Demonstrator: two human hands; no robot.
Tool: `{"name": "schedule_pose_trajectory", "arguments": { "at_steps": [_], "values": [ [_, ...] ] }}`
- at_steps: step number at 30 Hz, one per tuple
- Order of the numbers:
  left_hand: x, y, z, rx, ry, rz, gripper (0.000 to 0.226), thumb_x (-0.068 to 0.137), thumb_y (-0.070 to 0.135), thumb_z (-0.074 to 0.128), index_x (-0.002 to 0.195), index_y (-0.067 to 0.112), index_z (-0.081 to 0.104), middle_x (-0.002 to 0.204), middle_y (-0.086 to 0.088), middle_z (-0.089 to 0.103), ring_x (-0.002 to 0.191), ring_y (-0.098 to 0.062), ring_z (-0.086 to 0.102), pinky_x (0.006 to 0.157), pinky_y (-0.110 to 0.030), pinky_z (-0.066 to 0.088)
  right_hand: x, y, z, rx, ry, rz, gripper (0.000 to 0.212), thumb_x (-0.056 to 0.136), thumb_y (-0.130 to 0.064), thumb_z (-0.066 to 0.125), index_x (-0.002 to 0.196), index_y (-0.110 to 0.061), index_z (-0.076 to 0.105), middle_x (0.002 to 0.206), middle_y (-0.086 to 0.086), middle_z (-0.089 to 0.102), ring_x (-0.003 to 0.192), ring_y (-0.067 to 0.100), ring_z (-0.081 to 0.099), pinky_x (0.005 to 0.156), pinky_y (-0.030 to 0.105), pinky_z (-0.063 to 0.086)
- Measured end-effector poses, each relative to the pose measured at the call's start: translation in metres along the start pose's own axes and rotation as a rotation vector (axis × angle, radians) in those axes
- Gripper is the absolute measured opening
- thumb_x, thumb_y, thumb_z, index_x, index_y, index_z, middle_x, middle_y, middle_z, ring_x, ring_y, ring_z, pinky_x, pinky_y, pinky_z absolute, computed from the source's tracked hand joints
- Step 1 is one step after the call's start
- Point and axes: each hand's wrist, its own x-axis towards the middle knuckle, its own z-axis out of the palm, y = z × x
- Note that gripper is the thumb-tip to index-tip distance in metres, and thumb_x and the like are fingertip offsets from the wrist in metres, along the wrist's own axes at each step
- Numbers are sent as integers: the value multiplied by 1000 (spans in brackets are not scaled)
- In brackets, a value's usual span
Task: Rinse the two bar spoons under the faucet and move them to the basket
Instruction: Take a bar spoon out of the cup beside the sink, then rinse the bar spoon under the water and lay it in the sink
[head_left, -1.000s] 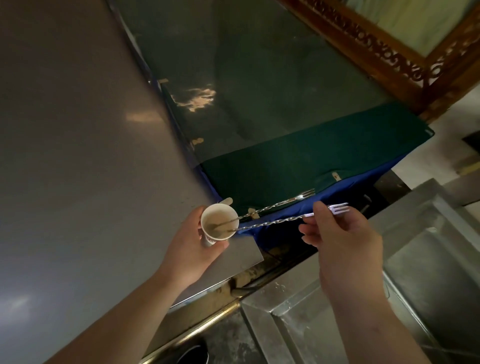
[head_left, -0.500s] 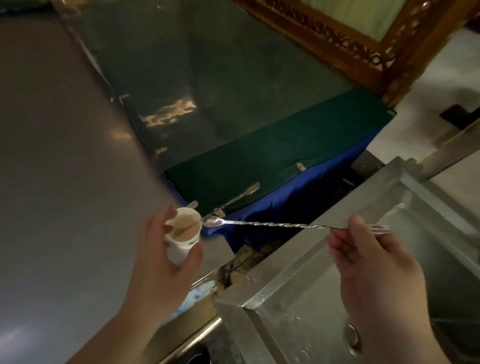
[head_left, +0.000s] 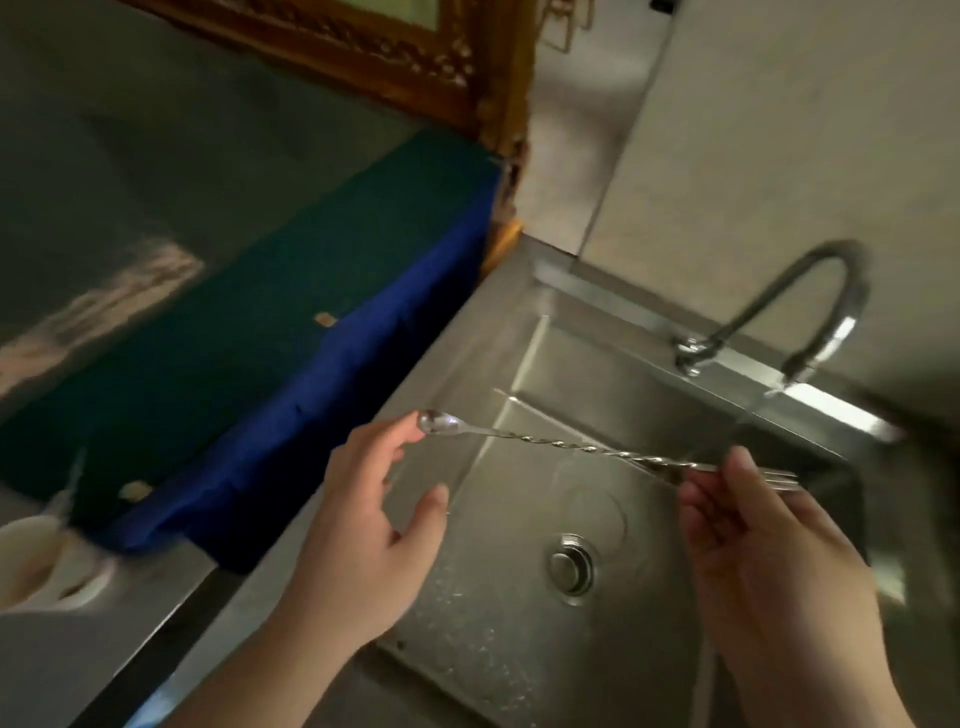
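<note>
A long twisted bar spoon lies level over the steel sink. My right hand pinches its forked end at the right. My left hand is spread, and its fingertips touch the spoon's bowl at the left. The curved faucet stands at the back of the sink, with no water running that I can see. A paper cup stands blurred at the far left on the counter, and the second bar spoon sticks up out of it. No basket is in view.
A green cloth over a blue cloth covers the table left of the sink. A carved wooden frame stands behind it. The drain sits in the middle of the sink floor. A pale wall rises behind the faucet.
My left hand has let go of the cup, which now stands on the counter, and has come to the spoon's bowl. My right hand has carried the spoon over the sink.
</note>
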Motion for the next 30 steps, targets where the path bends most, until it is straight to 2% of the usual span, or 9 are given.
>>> {"name": "schedule_pose_trajectory", "arguments": {
  "at_steps": [5,8,11,14,18,22,25,28,30],
  "values": [
    [21,30,80,-12,-199,62,50,84,32,61,132,38,46,125,31,44,121,-3,46,95,-17,39,32,-18,-72,73,166,-35,33,91,-21,68,59,-20,76,63,2,74,62,11,73,57,23,58],
    [32,42,128,-37,-295,55,52,83,39,60,132,39,44,126,30,45,120,3,46,97,-20,40,51,-20,-107,113,245,-28,19,93,-18,67,75,-16,72,65,0,74,67,10,74,63,23,58],
    [42,48,174,-40,-340,68,54,85,28,64,135,29,46,126,17,51,115,1,49,99,-33,45,71,-15,-138,166,313,-54,13,96,-20,62,90,-13,71,79,1,78,76,1,74,62,13,55],
    [53,52,214,-46,-378,76,55,83,32,62,136,24,47,124,14,53,111,0,49,97,-34,46,84,-14,-160,381,306,-7,28,101,-29,53,110,-7,66,93,-5,71,75,-14,67,61,0,47],
    [70,50,255,-96,-427,39,51,86,28,62,135,26,49,120,16,56,106,3,50,92,-24,45,110,2,-174,509,373,39,12,97,-22,60,93,-14,67,88,1,73,70,-2,71,73,15,55],
    [88,55,278,-223,-434,-55,30,91,23,59,118,37,57,106,20,66,93,13,58,72,-1,40,124,10,-169,688,319,145,19,102,-21,51,86,-21,61,69,-12,61,60,-16,63,54,0,45],
    [98,62,285,-347,-424,-130,22,92,28,57,101,49,56,99,19,70,86,5,67,67,-11,49,139,28,-171,685,377,145,18,97,-7,57,80,-8,59,56,2,68,55,6,70,55,19,57],
    [103,63,289,-423,-404,-148,18,91,25,57,103,37,59,99,14,73,91,-5,71,79,-26,52,147,48,-171,685,381,278,16,97,-7,56,81,-6,60,57,5,66,52,9,70,56,21,59],
    [104,64,290,-487,-413,-154,15,94,18,58,105,29,60,100,10,75,86,-8,73,73,-21,52,148,60,-171,728,379,354,14,97,-9,56,84,-5,61,57,6,67,51,10,70,54,22,59]
  ]
}}
